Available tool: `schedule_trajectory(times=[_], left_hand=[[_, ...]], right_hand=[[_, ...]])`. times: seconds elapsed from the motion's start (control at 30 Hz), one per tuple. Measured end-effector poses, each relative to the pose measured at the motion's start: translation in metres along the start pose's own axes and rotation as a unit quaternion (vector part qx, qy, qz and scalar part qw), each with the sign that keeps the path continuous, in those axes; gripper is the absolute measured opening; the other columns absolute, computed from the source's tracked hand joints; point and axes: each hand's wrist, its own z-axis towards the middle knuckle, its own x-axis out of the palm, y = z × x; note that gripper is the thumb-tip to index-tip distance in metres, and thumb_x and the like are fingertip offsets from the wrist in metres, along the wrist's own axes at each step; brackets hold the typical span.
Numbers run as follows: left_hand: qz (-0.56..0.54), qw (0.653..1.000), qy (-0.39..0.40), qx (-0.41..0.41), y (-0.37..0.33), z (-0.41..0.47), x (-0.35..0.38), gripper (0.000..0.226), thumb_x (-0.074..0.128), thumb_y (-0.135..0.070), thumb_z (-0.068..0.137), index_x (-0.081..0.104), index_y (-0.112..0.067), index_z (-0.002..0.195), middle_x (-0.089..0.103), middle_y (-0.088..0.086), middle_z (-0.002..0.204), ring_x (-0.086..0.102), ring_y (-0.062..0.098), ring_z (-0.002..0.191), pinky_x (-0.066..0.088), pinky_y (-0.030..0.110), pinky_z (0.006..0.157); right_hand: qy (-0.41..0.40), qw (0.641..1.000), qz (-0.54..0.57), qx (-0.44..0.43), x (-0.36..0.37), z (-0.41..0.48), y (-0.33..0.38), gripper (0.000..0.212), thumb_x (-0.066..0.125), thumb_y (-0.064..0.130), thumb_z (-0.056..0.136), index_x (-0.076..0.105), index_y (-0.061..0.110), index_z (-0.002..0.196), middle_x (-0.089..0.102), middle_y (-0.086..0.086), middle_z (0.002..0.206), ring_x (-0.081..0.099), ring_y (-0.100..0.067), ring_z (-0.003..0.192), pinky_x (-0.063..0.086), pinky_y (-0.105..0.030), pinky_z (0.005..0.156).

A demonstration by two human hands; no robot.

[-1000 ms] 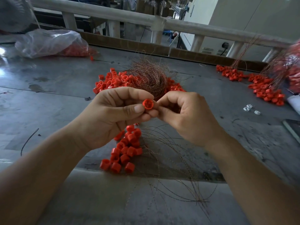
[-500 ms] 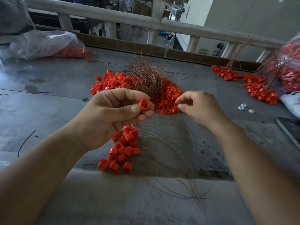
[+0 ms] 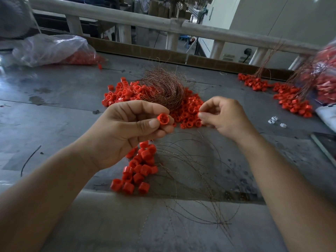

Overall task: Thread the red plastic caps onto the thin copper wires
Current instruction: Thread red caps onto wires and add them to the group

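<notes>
My left hand (image 3: 125,131) pinches one red plastic cap (image 3: 163,119) between thumb and fingertips, its open end facing me. My right hand (image 3: 223,117) is a short way to the right with thumb and forefinger pressed together; whether a thin wire lies between them I cannot tell. Under my left hand a bunch of threaded red caps (image 3: 138,170) lies on the table, with thin copper wires (image 3: 196,179) fanning out to the right. Behind my hands a tangled bundle of copper wire (image 3: 163,88) sits on a heap of loose red caps (image 3: 189,113).
The grey metal table (image 3: 54,113) carries a clear plastic bag of red caps (image 3: 52,50) at the back left. Threaded caps with wires (image 3: 291,99) lie at the back right beside another bag (image 3: 327,77). Small white pieces (image 3: 274,120) lie right; a railing (image 3: 163,26) runs behind.
My right hand has drawn away to the right from the cap that my left hand holds; a second ago both hands met at the cap. My left hand has stayed in place.
</notes>
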Motion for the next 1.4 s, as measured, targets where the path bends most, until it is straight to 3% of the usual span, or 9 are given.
schedule_trajectory(times=[0.07, 0.13, 0.27, 0.63, 0.77, 0.93, 1.03, 1.4], left_hand=[[0.006, 1.0, 0.0, -0.003, 0.0, 0.0, 0.0, 0.023, 0.066, -0.009, 0.061, 0.075, -0.013, 0.081, 0.072, 0.007, 0.08, 0.071, 0.015, 0.075, 0.055, 0.018, 0.063], [0.011, 1.0, 0.0, -0.008, -0.001, -0.001, 0.0, 0.023, 0.066, -0.009, 0.06, 0.075, -0.013, 0.081, 0.072, 0.008, 0.079, 0.071, 0.016, 0.075, 0.055, 0.018, 0.063], [0.037, 0.999, -0.011, -0.025, 0.001, -0.001, 0.0, 0.022, 0.067, -0.011, 0.06, 0.075, -0.014, 0.079, 0.072, 0.008, 0.079, 0.071, 0.017, 0.076, 0.055, 0.02, 0.065], [0.059, 0.998, -0.015, -0.032, 0.0, 0.0, 0.0, 0.023, 0.063, -0.005, 0.063, 0.075, -0.014, 0.08, 0.073, 0.008, 0.08, 0.071, 0.017, 0.076, 0.056, 0.021, 0.066], [0.065, 0.997, -0.016, -0.031, -0.001, 0.0, 0.0, 0.02, 0.069, -0.006, 0.064, 0.075, -0.014, 0.081, 0.073, 0.009, 0.081, 0.071, 0.018, 0.076, 0.055, 0.021, 0.066], [0.08, 0.995, -0.06, -0.024, 0.0, 0.001, 0.001, 0.023, 0.061, -0.005, 0.063, 0.075, -0.015, 0.078, 0.073, 0.008, 0.078, 0.07, 0.017, 0.074, 0.055, 0.019, 0.064], [0.086, 0.993, -0.078, -0.021, 0.0, 0.002, 0.001, 0.024, 0.062, -0.008, 0.058, 0.076, -0.018, 0.075, 0.073, 0.006, 0.075, 0.07, 0.015, 0.071, 0.054, 0.018, 0.063], [0.146, 0.985, -0.096, -0.015, 0.004, 0.003, 0.0, 0.023, 0.065, -0.012, 0.056, 0.075, -0.021, 0.074, 0.072, 0.004, 0.072, 0.068, 0.015, 0.066, 0.056, 0.02, 0.064]], right_hand=[[0.033, 0.982, 0.184, 0.028, -0.003, -0.005, 0.011, 0.015, 0.061, -0.003, 0.081, 0.059, 0.012, 0.078, 0.063, -0.003, 0.068, 0.062, -0.005, 0.056, 0.052, -0.017, 0.057], [0.082, 0.95, 0.3, 0.038, -0.003, -0.011, 0.021, 0.008, 0.059, 0.001, 0.077, 0.06, 0.008, 0.082, 0.065, -0.002, 0.068, 0.063, -0.006, 0.057, 0.052, -0.017, 0.054], [0.157, 0.917, 0.366, 0.031, 0.001, -0.021, 0.038, 0.013, 0.059, 0.015, 0.068, 0.061, 0.01, 0.08, 0.068, -0.001, 0.065, 0.064, -0.01, 0.056, 0.053, -0.02, 0.051], [0.189, 0.915, 0.356, 0.008, 0.008, -0.029, 0.046, 0.018, 0.062, 0.022, 0.065, 0.062, 0.013, 0.081, 0.066, 0.001, 0.063, 0.061, -0.008, 0.056, 0.05, -0.018, 0.052], [0.169, 0.938, 0.304, -0.01, 0.01, -0.03, 0.046, 0.022, 0.065, 0.022, 0.062, 0.063, 0.014, 0.082, 0.064, 0.002, 0.066, 0.061, -0.008, 0.06, 0.05, -0.017, 0.057], [0.111, 0.969, 0.204, -0.089, 0.02, -0.035, 0.047, 0.02, 0.072, 0.013, 0.066, 0.063, 0.02, 0.082, 0.065, 0.005, 0.071, 0.064, -0.005, 0.069, 0.051, -0.016, 0.065], [0.086, 0.975, 0.151, -0.138, 0.026, -0.037, 0.048, 0.023, 0.074, 0.005, 0.067, 0.065, 0.022, 0.08, 0.065, 0.008, 0.071, 0.063, -0.002, 0.066, 0.05, -0.013, 0.063], [0.048, 0.981, 0.101, -0.161, 0.037, -0.04, 0.047, 0.023, 0.076, 0.005, 0.066, 0.066, 0.02, 0.081, 0.068, 0.005, 0.079, 0.066, -0.006, 0.072, 0.054, -0.019, 0.069]])
